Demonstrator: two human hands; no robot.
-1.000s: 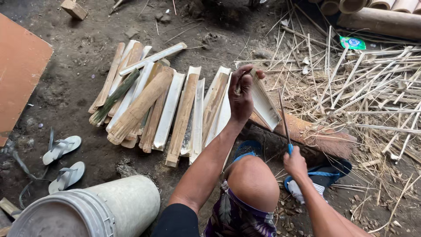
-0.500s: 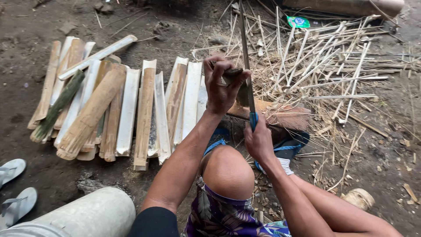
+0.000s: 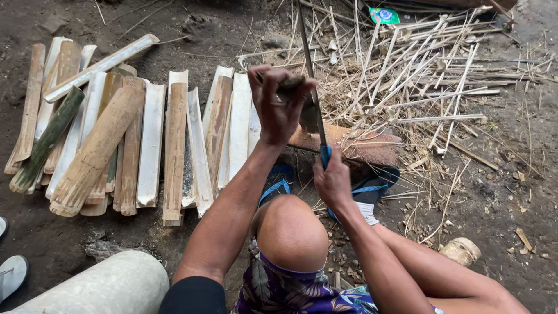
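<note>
L hand (image 3: 279, 113) gripped round top of an upright bamboo piece (image 3: 290, 86), standing on a wood block (image 3: 354, 145). R hand (image 3: 332, 181) closed on blue handle of a long knife (image 3: 311, 75), blade vs the bamboo. Split bamboo slats (image 3: 151, 145) stacked to left, thin strips (image 3: 418, 75) piled beyond. Bare knee (image 3: 290, 232) below.

Place: an outdoor work yard for splitting bamboo by hand.
Ground: bare dark dirt (image 3: 511, 192), with no floor or bench; the person squats on it.
Stock: split bamboo slats (image 3: 151, 139) laid side by side on the dirt at the left.
Waste: thin strips and dry shavings (image 3: 418, 75) heaped at the upper right.
Chopping base: a worn wooden block (image 3: 354, 145) lying on the ground.
Other: a pale plastic barrel (image 3: 104, 285) on its side at the lower left corner.
</note>
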